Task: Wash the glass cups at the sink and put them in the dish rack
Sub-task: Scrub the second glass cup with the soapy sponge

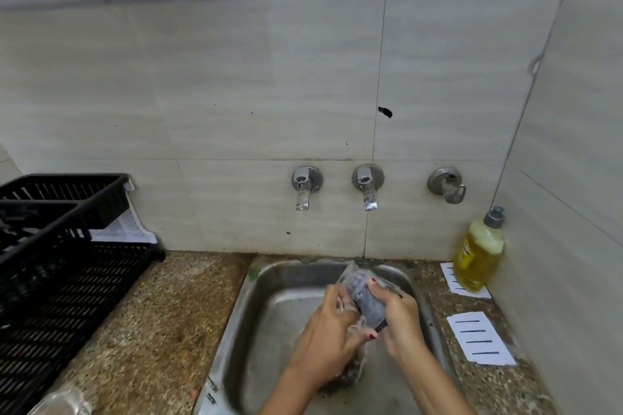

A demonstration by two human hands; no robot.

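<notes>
A clear glass cup (pixel 350 274) is held tilted over the steel sink (pixel 269 280), its mouth pointing up and away. My left hand (pixel 325 330) grips it from the left, thumb across its lower end. My right hand (pixel 399 317) curls round it from the right, thumb on its upper side. A dark grey scrub pad (pixel 367 305) lies against the cup between my hands; which hand holds it is unclear. Another glass cup (pixel 62 397) lies on the counter at bottom left. The black dish rack (pixel 67 280) stands at the left.
Two wall taps (pixel 305 190) (pixel 366 189) and a valve (pixel 446 185) sit above the sink. A yellow soap bottle (pixel 478 253) stands at the right corner by white paper tags (pixel 478 342). Something dark (pixel 347 376) lies in the basin under my wrists. Speckled counter (pixel 161 330) separates rack and sink.
</notes>
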